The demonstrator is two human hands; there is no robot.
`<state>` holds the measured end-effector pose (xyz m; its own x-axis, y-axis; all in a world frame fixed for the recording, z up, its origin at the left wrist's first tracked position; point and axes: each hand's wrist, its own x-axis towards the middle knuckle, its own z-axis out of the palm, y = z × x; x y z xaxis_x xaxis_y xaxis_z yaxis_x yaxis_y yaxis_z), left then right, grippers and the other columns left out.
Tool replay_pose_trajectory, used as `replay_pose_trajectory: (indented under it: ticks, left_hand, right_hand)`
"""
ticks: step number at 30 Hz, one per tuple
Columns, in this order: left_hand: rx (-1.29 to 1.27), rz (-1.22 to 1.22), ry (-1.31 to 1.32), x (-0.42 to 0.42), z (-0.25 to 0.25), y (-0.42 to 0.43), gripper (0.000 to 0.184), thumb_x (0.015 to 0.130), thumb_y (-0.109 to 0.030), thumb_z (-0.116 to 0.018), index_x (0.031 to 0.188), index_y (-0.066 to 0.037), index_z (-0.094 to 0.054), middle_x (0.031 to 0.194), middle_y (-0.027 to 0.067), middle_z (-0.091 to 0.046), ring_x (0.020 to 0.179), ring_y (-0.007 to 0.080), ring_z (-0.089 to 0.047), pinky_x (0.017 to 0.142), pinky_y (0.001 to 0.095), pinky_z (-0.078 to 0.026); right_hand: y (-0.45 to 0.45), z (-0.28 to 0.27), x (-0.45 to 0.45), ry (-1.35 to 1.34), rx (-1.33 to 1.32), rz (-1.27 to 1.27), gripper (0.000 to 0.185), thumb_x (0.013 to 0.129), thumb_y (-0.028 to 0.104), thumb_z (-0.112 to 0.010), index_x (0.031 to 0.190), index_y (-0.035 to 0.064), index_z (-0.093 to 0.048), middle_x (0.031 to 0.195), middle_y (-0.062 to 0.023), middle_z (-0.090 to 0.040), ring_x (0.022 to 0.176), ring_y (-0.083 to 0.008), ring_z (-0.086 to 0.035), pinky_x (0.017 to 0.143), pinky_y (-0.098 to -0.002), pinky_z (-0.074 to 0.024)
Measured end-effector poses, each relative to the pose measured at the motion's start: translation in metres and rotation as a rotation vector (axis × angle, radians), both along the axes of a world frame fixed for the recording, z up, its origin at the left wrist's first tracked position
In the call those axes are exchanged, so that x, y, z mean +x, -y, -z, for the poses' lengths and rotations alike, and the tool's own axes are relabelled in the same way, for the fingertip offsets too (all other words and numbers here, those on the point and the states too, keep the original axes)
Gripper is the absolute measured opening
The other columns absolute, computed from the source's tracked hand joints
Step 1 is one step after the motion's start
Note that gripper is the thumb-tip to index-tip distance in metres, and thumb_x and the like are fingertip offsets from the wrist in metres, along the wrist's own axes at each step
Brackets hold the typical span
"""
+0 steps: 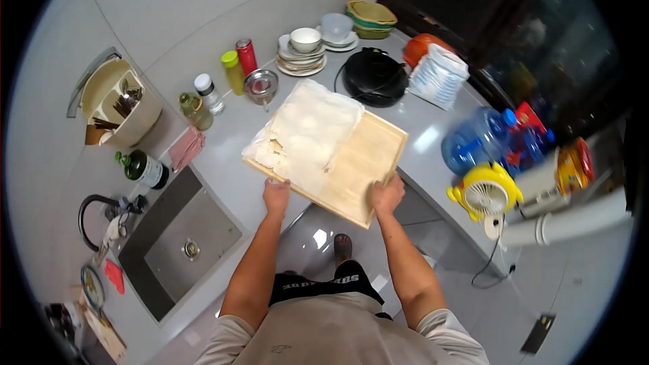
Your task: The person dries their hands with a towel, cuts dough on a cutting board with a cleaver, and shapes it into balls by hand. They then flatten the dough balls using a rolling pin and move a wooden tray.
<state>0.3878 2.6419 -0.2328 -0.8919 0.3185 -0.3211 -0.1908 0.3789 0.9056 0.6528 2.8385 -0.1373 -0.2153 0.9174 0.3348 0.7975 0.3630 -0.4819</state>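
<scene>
A light wooden board (pixel 368 155) with a raised rim is held between my two hands, over the counter's front edge. My left hand (pixel 276 197) is closed on its near left edge. At the near right corner, my right hand (pixel 387 195) grips the side. A thin white sheet (pixel 314 125), wrinkled and torn near its left corner, covers the left and far part of the board and hangs past its far edge. Whether it is dough, paper or cloth I cannot tell. The fingers under the board are hidden.
A sink (pixel 182 250) lies to the left. Behind the board stand stacked plates (pixel 301 64), a black round appliance (pixel 375 76) and a metal strainer (pixel 261 86). On the right are a yellow fan (pixel 485 192) and a large blue water bottle (pixel 476 138).
</scene>
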Motion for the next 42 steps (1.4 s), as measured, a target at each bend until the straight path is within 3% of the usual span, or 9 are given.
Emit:
replay_pose_trajectory:
  ticks: [2,3,6,8,10,20,34,37,42]
  left_hand:
    - [-0.1,-0.052,-0.049,0.007,-0.004,-0.011,0.077,0.093,-0.013,-0.078,0.155,0.011,-0.041,0.095,0.0133,-0.074,0.07,0.0151,-0.067,0.06,0.0308,-0.057]
    - [-0.115,-0.092,-0.043,0.008,-0.006,-0.017,0.077,0.093,-0.013,-0.078,0.155,0.011,-0.041,0.095,0.0133,-0.074,0.07,0.0151,-0.067,0.06,0.0308,-0.057]
    - [-0.25,-0.157,-0.071,0.016,-0.024,-0.023,0.069,0.09,-0.015,-0.08,0.146,0.011,-0.05,0.095,0.0149,-0.075,0.072,0.018,-0.072,0.063,0.0336,-0.06]
    - [-0.246,-0.128,0.07,0.02,-0.064,-0.031,0.063,0.083,-0.023,-0.084,0.132,0.009,-0.059,0.106,0.0221,-0.077,0.097,0.0358,-0.077,0.086,0.0427,-0.061]
    - [-0.304,-0.144,0.087,0.02,-0.08,-0.038,0.06,0.083,-0.023,-0.084,0.128,0.009,-0.059,0.108,0.0227,-0.077,0.1,0.0366,-0.077,0.087,0.043,-0.061]
    - [-0.441,-0.293,0.097,0.082,-0.066,0.03,0.067,0.078,-0.027,-0.088,0.123,0.011,-0.055,0.121,0.0314,-0.071,0.113,0.0463,-0.071,0.098,0.0495,-0.058]
    - [-0.334,-0.558,0.116,0.208,-0.143,0.352,0.075,0.079,-0.03,-0.084,0.128,0.011,-0.045,0.121,0.0324,-0.072,0.118,0.0467,-0.07,0.105,0.0488,-0.054]
    - [-0.349,-0.657,0.095,0.224,-0.148,0.43,0.073,0.079,-0.029,-0.085,0.126,0.011,-0.047,0.119,0.0323,-0.072,0.116,0.0465,-0.07,0.104,0.0488,-0.054]
    - [-0.354,-0.839,0.044,0.245,-0.153,0.558,0.07,0.077,-0.027,-0.085,0.124,0.011,-0.048,0.116,0.0325,-0.073,0.113,0.0466,-0.072,0.099,0.048,-0.057]
  right_hand:
    - [-0.027,-0.004,-0.01,0.034,-0.179,0.299,0.064,0.089,0.025,-0.072,0.145,-0.0017,-0.055,0.13,-0.0249,-0.07,0.115,-0.0467,-0.068,0.106,-0.0496,-0.0509]
    - [-0.044,0.0,-0.017,0.045,-0.192,0.259,0.064,0.089,0.025,-0.072,0.145,-0.0017,-0.055,0.13,-0.0249,-0.07,0.115,-0.0467,-0.068,0.106,-0.0496,-0.0509]
    - [-0.096,0.065,-0.006,-0.271,-0.833,0.242,0.062,0.096,0.035,-0.075,0.141,-0.0042,-0.058,0.133,-0.0281,-0.07,0.123,-0.0447,-0.068,0.106,-0.0506,-0.0512]
    - [-0.09,0.061,-0.002,-0.3,-0.791,0.2,0.057,0.098,0.032,-0.074,0.138,-0.005,-0.059,0.128,-0.0277,-0.072,0.119,-0.0437,-0.07,0.103,-0.0496,-0.0525]
    - [-0.081,0.06,0.0,-0.351,-0.64,0.157,0.04,0.104,0.024,-0.068,0.13,-0.0064,-0.063,0.116,-0.0266,-0.076,0.109,-0.0417,-0.073,0.096,-0.0473,-0.0548]
    - [-0.049,0.052,0.041,-0.439,-0.627,-0.053,0.032,0.104,0.02,-0.068,0.122,-0.0068,-0.069,0.108,-0.0204,-0.078,0.097,-0.0288,-0.073,0.09,-0.0416,-0.0553]
    - [0.197,0.024,0.065,-0.611,-0.828,-0.461,0.031,0.107,0.012,-0.062,0.13,-0.0094,-0.064,0.113,-0.0142,-0.072,0.097,-0.0214,-0.066,0.087,-0.0366,-0.0537]
    - [0.265,0.026,0.054,-0.605,-0.876,-0.528,0.024,0.108,0.017,-0.062,0.118,-0.0049,-0.067,0.096,-0.0054,-0.068,0.083,-0.0157,-0.061,0.075,-0.035,-0.0514]
    - [0.387,0.02,0.015,-0.471,-0.983,-0.618,0.025,0.107,0.018,-0.064,0.116,-0.0052,-0.067,0.094,-0.0062,-0.068,0.082,-0.0172,-0.06,0.075,-0.0363,-0.0508]
